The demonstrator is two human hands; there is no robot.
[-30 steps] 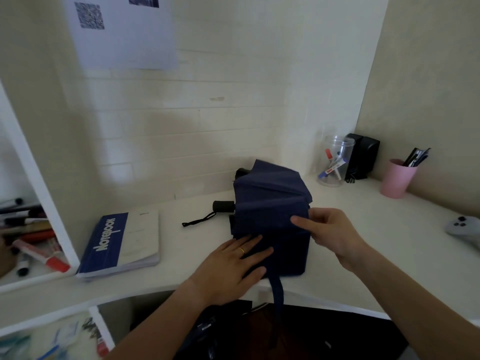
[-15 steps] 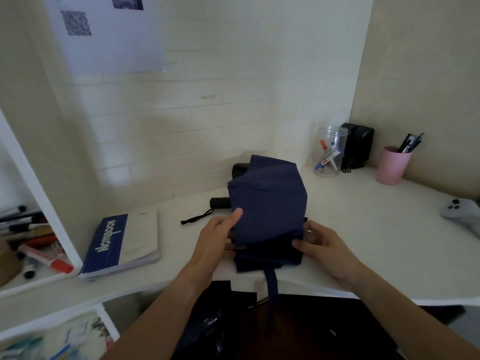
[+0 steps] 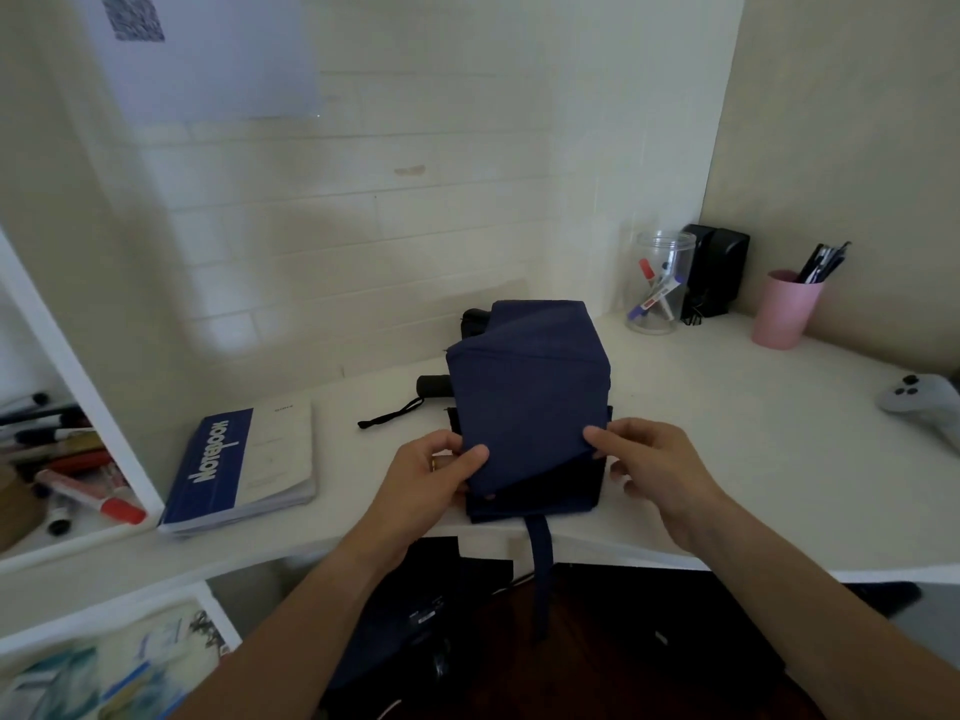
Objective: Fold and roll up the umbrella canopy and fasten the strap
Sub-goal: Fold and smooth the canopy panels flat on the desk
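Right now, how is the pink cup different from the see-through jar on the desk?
The pink cup is solid pink, so its inside is hidden; the clear jar shows everything in it. The pink cup holds dark pens poking high above its rim, while the clear jar's markers, with red and blue parts, stay below its rim. The pink cup stands further right; the clear jar stands beside the black speaker. Both stand upright on the white desk and hold writing things.

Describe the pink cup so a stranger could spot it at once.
Follow the white desk to its far right corner by the beige wall. The pink cup stands there, right of the clear jar and black speaker. It alone is pink, holding dark pens.
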